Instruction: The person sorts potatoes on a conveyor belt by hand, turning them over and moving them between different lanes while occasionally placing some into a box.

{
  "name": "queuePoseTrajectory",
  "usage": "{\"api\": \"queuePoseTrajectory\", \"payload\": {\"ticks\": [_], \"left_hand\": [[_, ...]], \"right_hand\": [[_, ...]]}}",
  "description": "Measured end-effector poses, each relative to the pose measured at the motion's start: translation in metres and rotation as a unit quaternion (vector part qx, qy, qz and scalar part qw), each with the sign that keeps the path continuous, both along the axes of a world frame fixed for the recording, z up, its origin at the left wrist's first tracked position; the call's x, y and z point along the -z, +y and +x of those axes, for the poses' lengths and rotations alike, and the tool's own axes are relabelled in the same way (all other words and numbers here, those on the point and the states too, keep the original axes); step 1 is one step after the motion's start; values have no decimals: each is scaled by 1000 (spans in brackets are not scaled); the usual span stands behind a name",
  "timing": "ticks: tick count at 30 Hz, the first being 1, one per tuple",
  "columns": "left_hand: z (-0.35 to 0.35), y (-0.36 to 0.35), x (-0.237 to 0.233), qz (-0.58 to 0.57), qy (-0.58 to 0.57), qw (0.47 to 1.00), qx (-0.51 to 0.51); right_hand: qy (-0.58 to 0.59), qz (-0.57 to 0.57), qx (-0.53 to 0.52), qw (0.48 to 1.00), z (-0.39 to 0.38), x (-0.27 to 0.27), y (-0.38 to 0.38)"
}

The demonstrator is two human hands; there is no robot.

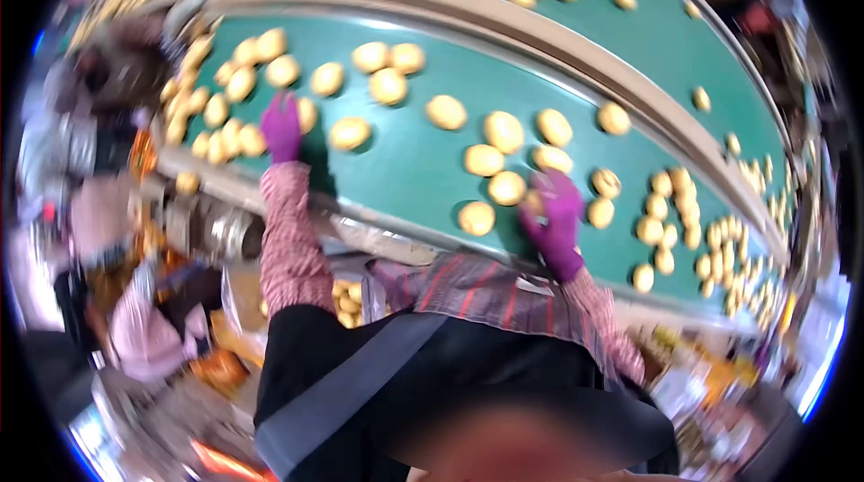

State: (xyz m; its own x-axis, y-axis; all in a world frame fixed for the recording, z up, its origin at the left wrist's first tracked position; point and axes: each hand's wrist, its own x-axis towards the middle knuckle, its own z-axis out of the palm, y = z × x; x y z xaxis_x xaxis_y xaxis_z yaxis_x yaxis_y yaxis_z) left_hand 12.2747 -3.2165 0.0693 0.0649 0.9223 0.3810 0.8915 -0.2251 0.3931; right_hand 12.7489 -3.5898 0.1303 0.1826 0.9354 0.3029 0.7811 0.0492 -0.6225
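Note:
Yellowish potatoes lie on a green conveyor belt. My left hand, in a purple glove, reaches onto the belt at the left with its fingers stretched out. A potato sits just to the right of that hand, partly hidden by it. At the centre right, my right hand, also gloved in purple, has its thumb and fingers around a small, partly hidden potato. Close by are a potato to its left and a darker-marked potato to its right.
A beige divider separates this belt from a second green belt carrying more potatoes. Several potatoes cluster at the left and right ends. A co-worker is at the upper left. Potatoes also lie below the belt's near edge.

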Motion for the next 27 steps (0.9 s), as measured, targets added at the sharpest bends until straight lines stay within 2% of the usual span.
{"api": "queuePoseTrajectory", "payload": {"ticks": [1,2,3,4,5,7,8,9,10,11,13,15,16,17,19,21,22,23,25,26,27], "left_hand": [[23,-10,2,70,-77,991,88],[57,-28,-10,22,-89,991,97],[99,-55,-39,-36,-119,985,122],[117,-69,-27,-26,-35,995,90],[144,-91,-30,-37,-39,993,106],[190,-139,-31,-140,-73,977,140],[213,-163,-28,-76,-55,973,213],[232,-185,-36,-72,-25,971,224],[259,-214,-52,-127,13,966,224],[292,-243,-77,-178,66,959,211],[315,-286,-67,-53,104,948,298],[333,-323,-56,-192,103,907,360],[336,-343,-42,-145,32,910,387],[353,-360,-57,-257,73,887,376],[374,-386,-68,-190,157,871,425],[394,-400,-74,-238,91,837,484],[402,-409,-64,-210,78,822,524],[408,-416,-77,-249,93,784,561],[425,-437,-45,-229,107,728,637],[447,-443,-55,-247,152,701,651],[457,-448,-69,-245,171,694,655]], "right_hand": [[92,-48,-47,994,-9,-6,6],[100,-36,-109,988,-15,-8,12],[26,-23,-120,992,-32,1,10],[1,29,-135,990,-43,8,8],[-48,18,-148,988,-45,5,9],[-87,-32,-125,988,-34,16,-2],[-96,-60,-106,988,-20,11,-10],[-110,-89,-90,986,-8,3,-17],[-51,-85,-60,993,13,6,-34],[-45,-91,-20,995,29,9,-52],[-105,-49,86,990,59,30,-83],[-206,-24,88,974,95,28,-127],[-180,-68,123,974,100,21,-143],[-157,-63,172,970,108,28,-163],[-118,-110,224,961,129,39,-211],[-38,-135,151,978,156,56,-256],[2,-142,150,979,160,50,-270],[20,-115,187,975,161,45,-272],[59,-60,265,960,167,44,-271],[80,-9,313,946,167,26,-256],[75,31,312,947,172,30,-249]]}}
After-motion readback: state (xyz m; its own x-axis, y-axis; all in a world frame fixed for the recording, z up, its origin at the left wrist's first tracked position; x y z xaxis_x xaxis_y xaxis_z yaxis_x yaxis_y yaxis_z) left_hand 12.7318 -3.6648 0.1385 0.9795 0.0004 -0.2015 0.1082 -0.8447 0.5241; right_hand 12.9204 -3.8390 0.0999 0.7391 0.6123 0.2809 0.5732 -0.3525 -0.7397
